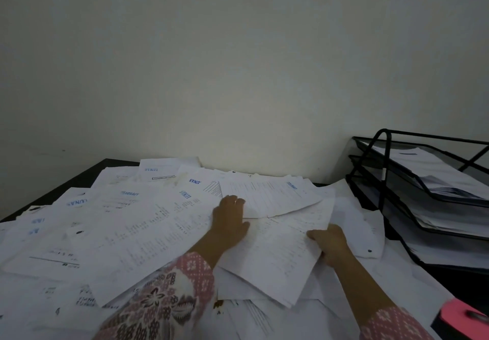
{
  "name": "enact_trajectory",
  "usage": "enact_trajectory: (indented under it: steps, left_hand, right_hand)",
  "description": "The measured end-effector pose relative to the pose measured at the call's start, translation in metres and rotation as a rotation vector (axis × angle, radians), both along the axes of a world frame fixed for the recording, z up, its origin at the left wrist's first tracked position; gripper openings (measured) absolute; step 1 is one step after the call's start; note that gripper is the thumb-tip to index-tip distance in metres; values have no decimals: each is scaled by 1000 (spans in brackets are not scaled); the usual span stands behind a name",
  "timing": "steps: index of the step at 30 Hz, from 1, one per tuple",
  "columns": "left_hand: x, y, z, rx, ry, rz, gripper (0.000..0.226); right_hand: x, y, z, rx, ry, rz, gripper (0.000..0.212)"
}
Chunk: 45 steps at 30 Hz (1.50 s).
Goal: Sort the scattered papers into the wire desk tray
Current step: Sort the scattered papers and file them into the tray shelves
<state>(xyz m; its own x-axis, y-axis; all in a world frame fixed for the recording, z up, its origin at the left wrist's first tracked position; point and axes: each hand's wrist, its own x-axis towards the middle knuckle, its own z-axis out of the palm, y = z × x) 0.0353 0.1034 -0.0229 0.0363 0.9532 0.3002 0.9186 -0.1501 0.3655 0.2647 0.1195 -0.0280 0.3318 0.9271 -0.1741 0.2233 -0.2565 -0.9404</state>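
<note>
Desk [79, 178] is dark, mostly buried under scattered papers [119, 233], white printed sheets overlapping at all angles, several w/ blue "LUNAS" stamps, seen upside down. Pile runs from 9 o'clock across the centre to abt 3 o'clock, right up to the foot of the wire desk tray [423, 202].

Tray is black, three tiers, sits at 3 o'clock against the wall [238, 61]. Top tier already has a stack of sheets in it; middle tier has some too; bottom tier shows white paper, can't tell how much.

Left hand [230, 223] at centre, palm down on the pile, fingers fairly straight and reaching toward 12 o'clock, fingertips touching the near edge of a sheet [270, 196] that lies just beyond it. Looks like pressing/sliding rather than gripping, nothing curled round anything.

Right hand [330, 243] at abt 4 o'clock from the left one, well apart from it, fingers curled onto the right edge of a small stack of sheets [280, 249], thumb side underneath, can't see it clearly. Stack lies between both hands, corner tilted up toward 1 o'clock.

Both forearms in pink patterned sleeves [169, 294]. Pink-and-black object [463, 316] at 5 o'clock, blurred, can't ID.
</note>
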Motion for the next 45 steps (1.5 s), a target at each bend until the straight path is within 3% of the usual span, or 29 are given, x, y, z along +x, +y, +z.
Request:
enact_trajectory:
  steps: [3, 7, 11, 13, 15, 17, 19, 23, 26, 30, 34, 39, 42, 45]
  left_hand:
    - [-9, 11, -5, -68, 53, 7, 48]
    - [-12, 18, -5, 21, 125, -19, 29]
    - [-10, 17, -1, 73, 327, -30, 24]
    - [-6, 10, 2, 177, 445, -43, 20]
    - [-1, 4, 2, 297, 444, -96, 16]
    - [7, -5, 4, 268, 238, -253, 20]
    - [16, -17, 10, 91, 28, -386, 17]
    - [32, -38, 26, -180, -273, -564, 16]
    - [30, -51, 31, -376, -593, -607, 23]
    - [-9, -47, 24, -111, -596, -337, 14]
    - [-81, -40, 5, 128, -309, 136, 18]
    - [-145, -49, 2, -203, 26, 608, 45]
    - [-159, -56, 0, -305, 109, 665, 69]
    - [-162, -65, -1, -251, 238, 652, 78]
  right_hand:
    - [0, -2, -5, 47, 47, -8, 35]
    - [-1, 0, -11, 70, 88, -31, 36]
    - [-2, -3, -12, 70, 113, -63, 35]
    - [-2, -4, -12, 81, 107, -67, 34]
    - [-1, -4, -11, 93, 112, -73, 33]
    - [-2, -4, -10, 97, 130, -81, 31]
    - [-4, -3, -6, 97, 177, -96, 30]
    - [-13, -4, 2, 89, 300, -122, 47]
    - [-21, -11, 3, 53, 212, -58, 55]
    - [-22, -20, 8, 15, 87, 0, 55]
    - [-15, -21, 12, 31, 42, 25, 53]
    - [-26, -28, 13, 33, 38, 94, 55]
    - [-36, -30, 14, 36, 63, 128, 55]
    - [-48, -29, 12, 38, 95, 152, 55]
